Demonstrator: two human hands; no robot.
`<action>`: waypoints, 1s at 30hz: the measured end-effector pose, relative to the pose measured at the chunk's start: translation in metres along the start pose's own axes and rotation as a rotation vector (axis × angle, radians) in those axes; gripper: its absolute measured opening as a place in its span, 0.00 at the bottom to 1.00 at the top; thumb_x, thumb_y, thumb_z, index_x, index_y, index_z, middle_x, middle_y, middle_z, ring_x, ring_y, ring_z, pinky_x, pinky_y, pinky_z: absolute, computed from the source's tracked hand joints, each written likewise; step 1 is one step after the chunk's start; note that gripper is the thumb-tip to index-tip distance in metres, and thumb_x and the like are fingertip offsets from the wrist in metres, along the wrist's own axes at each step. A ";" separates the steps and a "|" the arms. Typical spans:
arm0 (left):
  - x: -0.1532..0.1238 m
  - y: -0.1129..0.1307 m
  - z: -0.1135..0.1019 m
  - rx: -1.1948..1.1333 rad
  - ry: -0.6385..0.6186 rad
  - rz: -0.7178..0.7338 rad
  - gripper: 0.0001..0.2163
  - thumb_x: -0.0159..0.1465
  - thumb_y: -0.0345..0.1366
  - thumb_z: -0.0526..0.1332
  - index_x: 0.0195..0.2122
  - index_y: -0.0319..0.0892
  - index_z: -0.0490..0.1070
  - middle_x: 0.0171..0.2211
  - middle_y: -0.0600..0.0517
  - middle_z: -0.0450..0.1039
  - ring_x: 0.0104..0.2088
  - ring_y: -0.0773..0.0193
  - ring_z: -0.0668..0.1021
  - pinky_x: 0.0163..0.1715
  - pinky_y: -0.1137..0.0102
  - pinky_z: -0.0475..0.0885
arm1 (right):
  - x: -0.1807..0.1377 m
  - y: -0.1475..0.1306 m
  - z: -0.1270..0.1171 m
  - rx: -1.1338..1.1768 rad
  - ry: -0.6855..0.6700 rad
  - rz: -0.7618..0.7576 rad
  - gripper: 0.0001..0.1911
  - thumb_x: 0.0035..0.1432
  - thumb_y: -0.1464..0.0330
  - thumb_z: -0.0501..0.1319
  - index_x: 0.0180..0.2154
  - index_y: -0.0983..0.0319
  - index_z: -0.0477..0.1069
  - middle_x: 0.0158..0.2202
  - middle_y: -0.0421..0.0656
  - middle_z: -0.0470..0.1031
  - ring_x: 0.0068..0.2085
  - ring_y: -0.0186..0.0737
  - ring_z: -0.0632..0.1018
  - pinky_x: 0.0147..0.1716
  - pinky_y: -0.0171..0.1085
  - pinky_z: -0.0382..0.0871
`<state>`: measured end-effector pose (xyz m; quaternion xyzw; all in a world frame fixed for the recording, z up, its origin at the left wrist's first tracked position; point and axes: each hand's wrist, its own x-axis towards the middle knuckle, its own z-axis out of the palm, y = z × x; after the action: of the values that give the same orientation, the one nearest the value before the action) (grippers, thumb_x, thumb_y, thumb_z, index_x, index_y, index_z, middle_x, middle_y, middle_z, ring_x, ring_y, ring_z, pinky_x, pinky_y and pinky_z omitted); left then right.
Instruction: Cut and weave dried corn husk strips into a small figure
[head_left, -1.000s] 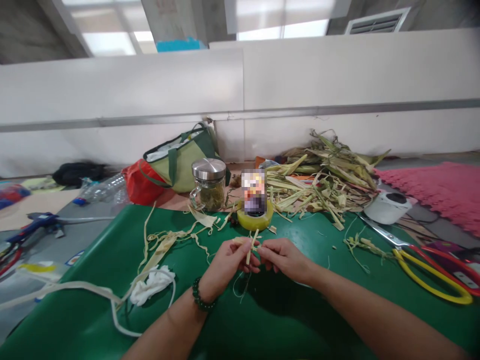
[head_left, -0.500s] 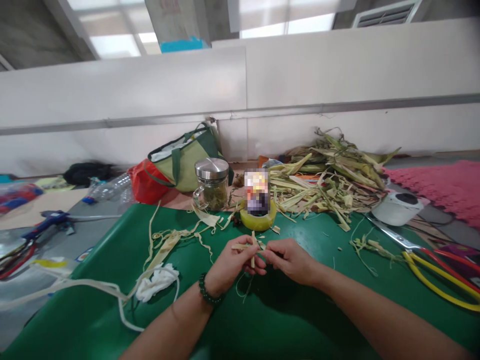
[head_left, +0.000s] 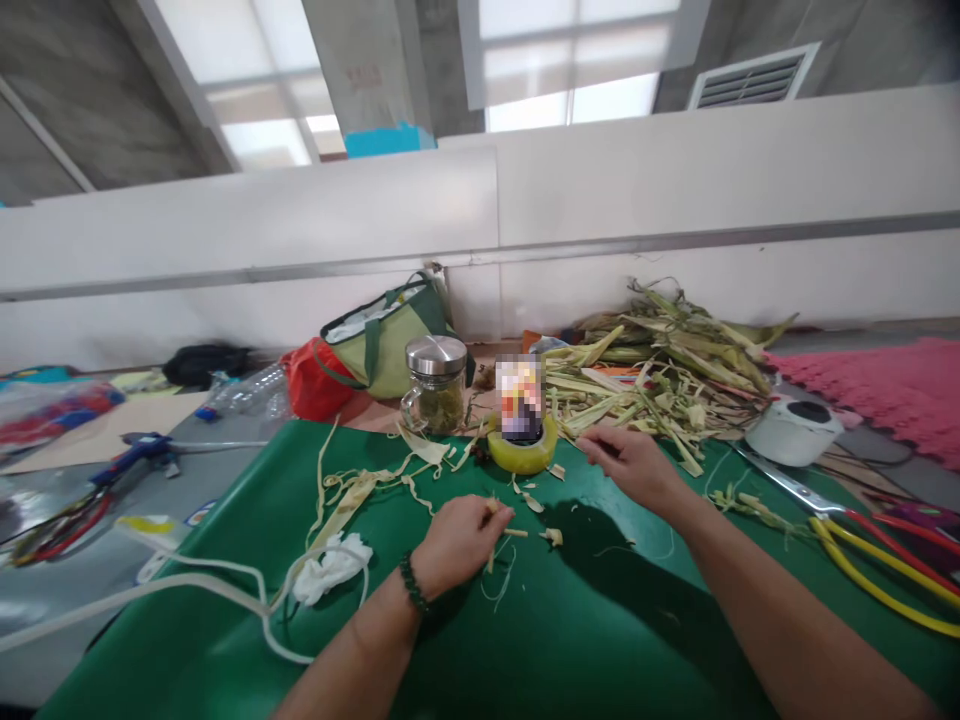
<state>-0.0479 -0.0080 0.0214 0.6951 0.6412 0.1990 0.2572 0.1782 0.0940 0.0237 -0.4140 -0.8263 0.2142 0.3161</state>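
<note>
My left hand (head_left: 461, 545), with a dark bead bracelet on the wrist, is low over the green mat (head_left: 600, 640). Its fingers are closed on a small cross of folded corn husk strips (head_left: 514, 533), whose ends stick out past the fingertips. Thin thread trails on the mat below. Further forward, my right hand (head_left: 634, 470) has its fingertips pinched together at the near edge of the corn husk pile (head_left: 622, 395), just right of a yellow tape roll (head_left: 521, 458). What lies between those fingertips is too small to make out.
A phone with a blurred screen (head_left: 519, 398) stands in the tape roll. Behind are a glass jar (head_left: 436, 400) and a green bag (head_left: 397, 350). Yellow-and-red-handled scissors (head_left: 832, 520) lie right; white tissue (head_left: 330, 572), a white cable (head_left: 259, 605) and a glue gun (head_left: 142, 450) are left.
My right hand has left the husk cross and reached forward and right to the pile. My left hand keeps the cross and has turned over and lowered. A husk scrap now lies on the mat.
</note>
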 end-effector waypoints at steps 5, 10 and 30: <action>-0.013 0.004 -0.011 0.191 -0.046 -0.039 0.20 0.53 0.52 0.62 0.40 0.44 0.75 0.29 0.46 0.77 0.33 0.52 0.77 0.31 0.69 0.64 | 0.005 -0.023 0.029 -0.097 -0.238 -0.174 0.11 0.60 0.67 0.53 0.39 0.61 0.73 0.35 0.44 0.77 0.35 0.39 0.75 0.33 0.34 0.66; 0.000 -0.007 -0.053 0.365 0.237 -0.300 0.18 0.57 0.53 0.58 0.30 0.42 0.75 0.31 0.44 0.76 0.35 0.53 0.76 0.33 0.68 0.65 | 0.033 -0.078 0.044 -0.394 -0.295 -0.386 0.10 0.61 0.70 0.53 0.41 0.62 0.72 0.36 0.47 0.74 0.35 0.39 0.74 0.31 0.33 0.63; -0.003 0.057 -0.047 -0.865 -0.086 0.090 0.14 0.46 0.42 0.70 0.25 0.36 0.72 0.22 0.54 0.72 0.23 0.69 0.74 0.26 0.74 0.71 | -0.020 -0.096 -0.012 0.676 -0.157 0.033 0.16 0.51 0.61 0.63 0.41 0.62 0.69 0.30 0.40 0.71 0.23 0.30 0.72 0.23 0.31 0.70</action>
<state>-0.0320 -0.0091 0.0939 0.5585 0.4566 0.4312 0.5420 0.1426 0.0244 0.0843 -0.2814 -0.7236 0.5122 0.3672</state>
